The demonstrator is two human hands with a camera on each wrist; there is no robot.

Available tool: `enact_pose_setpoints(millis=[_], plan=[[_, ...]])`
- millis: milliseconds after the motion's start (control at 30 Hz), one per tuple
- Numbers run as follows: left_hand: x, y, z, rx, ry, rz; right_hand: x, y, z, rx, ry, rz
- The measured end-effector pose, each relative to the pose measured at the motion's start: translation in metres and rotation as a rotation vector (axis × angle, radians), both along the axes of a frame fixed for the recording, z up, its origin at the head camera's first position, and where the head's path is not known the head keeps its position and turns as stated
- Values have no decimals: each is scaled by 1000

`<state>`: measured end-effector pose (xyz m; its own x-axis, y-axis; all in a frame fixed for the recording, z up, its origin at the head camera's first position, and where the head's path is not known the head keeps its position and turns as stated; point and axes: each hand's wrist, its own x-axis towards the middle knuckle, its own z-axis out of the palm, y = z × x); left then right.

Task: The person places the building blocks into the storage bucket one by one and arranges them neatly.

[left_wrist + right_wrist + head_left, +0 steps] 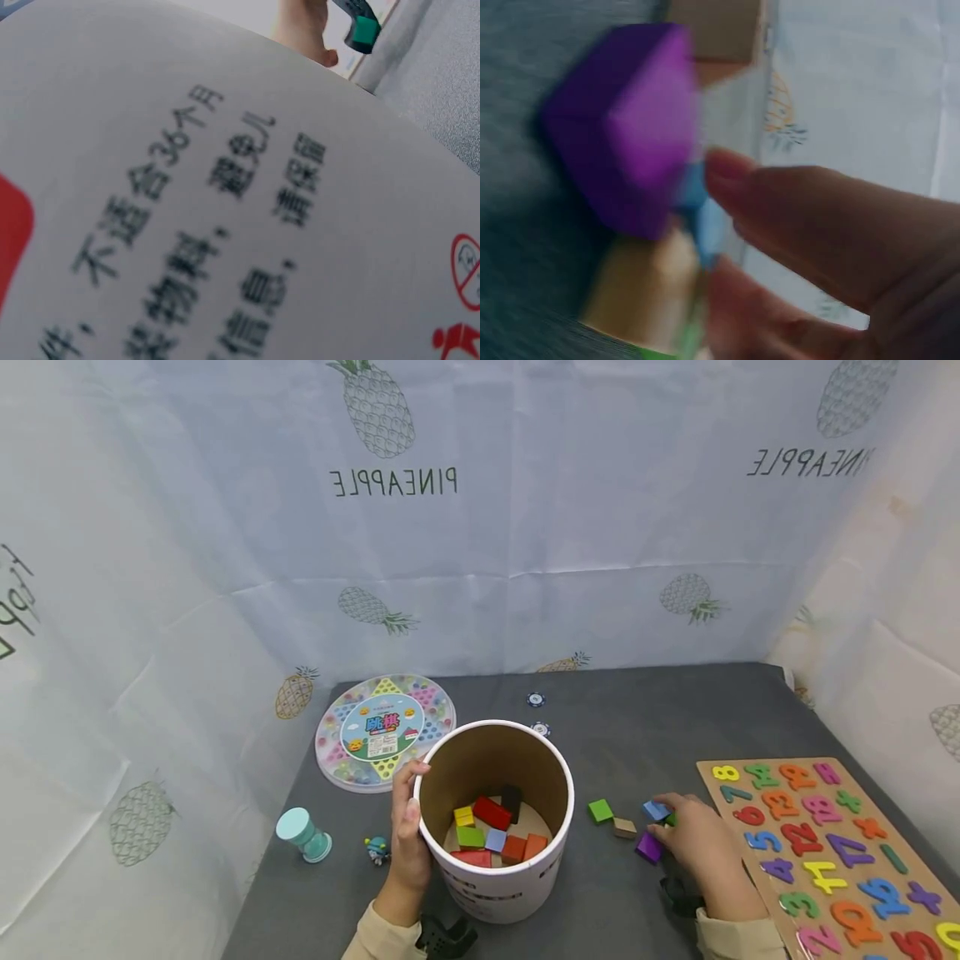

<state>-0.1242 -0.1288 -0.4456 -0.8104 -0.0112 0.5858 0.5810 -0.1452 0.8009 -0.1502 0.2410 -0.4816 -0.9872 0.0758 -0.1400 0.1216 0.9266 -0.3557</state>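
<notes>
A white bucket (492, 893) stands tilted towards me, with several colored blocks (471, 837) inside. My left hand (408, 843) grips its left side near the rim; in the left wrist view, the bucket's printed wall (360, 225) fills most of the picture. To the right, my right hand (701, 843) pinches a blue block (655, 811) between thumb and fingertips. A purple block (648, 847) lies beside the thumb, large and blurred in the right wrist view. Partly behind the fingers is a green block (670, 819). A wooden block (624, 828) and another green block (600, 811) lie nearby.
On the right lies a board of colorful numbers and letters (810, 839). A round game box (384, 731) is at back left, with a mint hourglass-shaped object (304, 835) and small figurine (377, 850) in front. Two poker chips (536, 699) sit behind the bucket.
</notes>
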Motion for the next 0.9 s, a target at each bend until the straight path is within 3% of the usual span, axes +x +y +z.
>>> enact_pose_setpoints(millis=[233, 433, 500, 600, 733, 800, 900], plan=[[-1, 1, 1, 1, 7, -20, -2, -6, -19, -38, 31, -27], [0, 1, 0, -12, -3, -5, -5, -14, -14, -21, 133, -3], [1, 1, 0, -13, -6, -8, -3, -20, 0, -54, 232, -10], [1, 1, 0, -9, -1, -17, 5, -38, 41, -179, 453, 22], [0, 0, 1, 13, 18, -24, 16, -76, 102, -420, 737, 249], [-1, 0, 1, 17, 29, -27, 21, -97, 122, -486, 755, 384], [-1, 0, 0, 4, 25, -27, 22, -124, 134, -448, 641, 495]])
